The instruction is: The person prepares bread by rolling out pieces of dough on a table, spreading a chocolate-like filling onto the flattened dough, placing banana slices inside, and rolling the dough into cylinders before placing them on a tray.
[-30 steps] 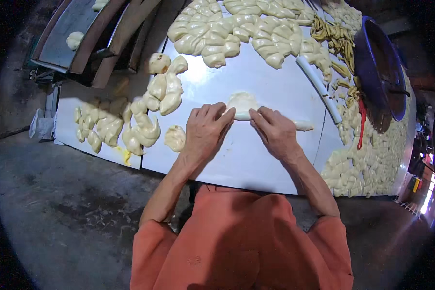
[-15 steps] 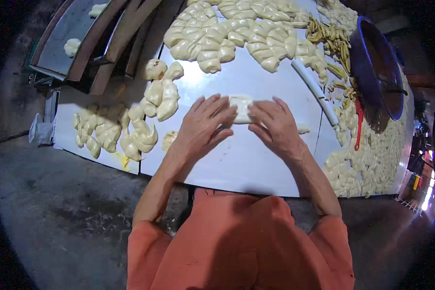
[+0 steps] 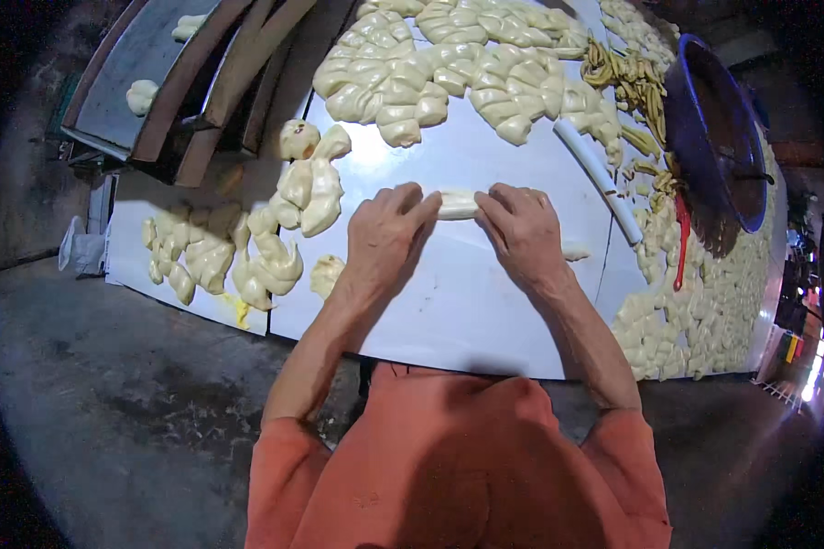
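Observation:
A short roll of pale dough lies on the white tabletop between my hands. My left hand pinches its left end, thumb and curled fingers together. At its right end my right hand grips in the same way. The fingers cover both ends, so only the middle of the roll shows. A small scrap of dough rests just right of my right hand. To the left of my left wrist is a small flattened dough piece.
Large dough masses spread across the far side, with more dough lumps at left. A white rolling pin, brownish strips, a red utensil and a blue basin stand right. Metal trays sit far left.
The flat dough piece between my hands has become a narrower roll. My fingers, spread over it before, have curled in and closed on its ends.

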{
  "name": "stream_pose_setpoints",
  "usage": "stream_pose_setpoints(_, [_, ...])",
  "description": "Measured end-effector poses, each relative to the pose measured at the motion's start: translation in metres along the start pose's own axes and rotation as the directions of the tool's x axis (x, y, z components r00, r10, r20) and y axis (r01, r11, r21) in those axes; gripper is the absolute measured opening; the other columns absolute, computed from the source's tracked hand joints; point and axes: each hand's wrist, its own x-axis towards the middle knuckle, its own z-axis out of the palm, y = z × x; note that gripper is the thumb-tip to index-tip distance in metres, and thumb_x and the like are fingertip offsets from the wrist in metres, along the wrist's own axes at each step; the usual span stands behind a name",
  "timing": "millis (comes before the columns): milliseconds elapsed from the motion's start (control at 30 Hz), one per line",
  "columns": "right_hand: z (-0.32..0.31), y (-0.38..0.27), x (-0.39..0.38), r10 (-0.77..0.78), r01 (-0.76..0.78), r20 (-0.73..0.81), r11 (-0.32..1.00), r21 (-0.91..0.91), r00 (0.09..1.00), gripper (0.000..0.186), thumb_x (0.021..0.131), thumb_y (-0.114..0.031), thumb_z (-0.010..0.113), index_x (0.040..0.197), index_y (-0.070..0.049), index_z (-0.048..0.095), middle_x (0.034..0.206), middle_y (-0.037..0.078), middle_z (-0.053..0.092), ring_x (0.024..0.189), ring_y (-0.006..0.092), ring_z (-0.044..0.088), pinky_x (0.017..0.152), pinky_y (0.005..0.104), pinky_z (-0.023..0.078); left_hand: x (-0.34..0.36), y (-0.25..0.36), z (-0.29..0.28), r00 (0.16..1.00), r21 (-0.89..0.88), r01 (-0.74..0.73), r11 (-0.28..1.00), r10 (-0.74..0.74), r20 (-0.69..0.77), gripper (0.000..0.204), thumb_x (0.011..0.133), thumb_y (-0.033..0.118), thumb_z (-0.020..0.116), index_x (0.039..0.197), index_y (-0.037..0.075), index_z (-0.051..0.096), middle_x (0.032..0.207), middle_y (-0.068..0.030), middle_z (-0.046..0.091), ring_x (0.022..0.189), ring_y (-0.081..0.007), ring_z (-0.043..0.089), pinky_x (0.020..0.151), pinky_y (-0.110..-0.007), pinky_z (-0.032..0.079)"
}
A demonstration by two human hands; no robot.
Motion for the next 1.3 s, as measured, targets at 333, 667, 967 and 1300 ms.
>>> stream_pose_setpoints(333, [0.004,0.001,0.012,-0.016,0.016,-0.027,1.0,-0.006,0.999,0.04,0.088,-0.019,0.075,0.126,-0.008,0.066,0.115,0.011,0.066,0.1,0.0282,0.065,0.087,0.0441,0.051,0.008,-0.001,0.005,0.999,0.005,0.02,1.0,-0.019,-0.031,0.027,0.088,0.014,0.075,0.116,0.013,0.075,0.112,-0.0138,0.07,0.086,-0.0301,0.068,0.074,-0.042,0.054])
stream_pose_setpoints(667, [0.003,0.007,0.027,0.017,-0.017,0.018,0.999,0.044,1.0,0.036,0.092,-0.015,0.069,0.126,-0.005,0.064,0.111,0.011,0.065,0.096,0.0291,0.063,0.082,0.0433,0.05,0.02,-0.012,0.013,0.997,0.007,0.077,0.997,-0.077,-0.001,0.026,0.094,0.022,0.069,0.119,0.015,0.07,0.112,-0.0056,0.064,0.102,-0.0265,0.061,0.081,-0.042,0.046])
stream_pose_setpoints(967, [0.0,0.014,0.034,0.01,-0.034,0.125,0.981,0.19,0.992,0.026,0.09,-0.012,0.068,0.115,-0.005,0.066,0.103,0.013,0.065,0.091,0.0323,0.062,0.08,0.0457,0.049,0.029,-0.013,0.008,0.998,-0.156,0.045,0.987,-0.036,0.061,0.022,0.086,0.018,0.079,0.104,0.007,0.076,0.107,-0.0123,0.071,0.098,-0.0331,0.066,0.082,-0.044,0.054])
stream_pose_setpoints(1300, [-0.087,0.071,-0.006,0.231,-0.324,0.279,0.877,0.354,0.932,0.026,0.093,-0.018,0.067,0.112,-0.001,0.072,0.095,0.012,0.07,0.083,0.0246,0.068,0.074,0.0366,0.054,0.057,0.062,0.019,0.992,-0.369,0.054,0.928,-0.007,0.129,0.015,0.09,0.017,0.07,0.098,0.004,0.074,0.088,-0.0142,0.07,0.085,-0.0347,0.067,0.078,-0.047,0.051])
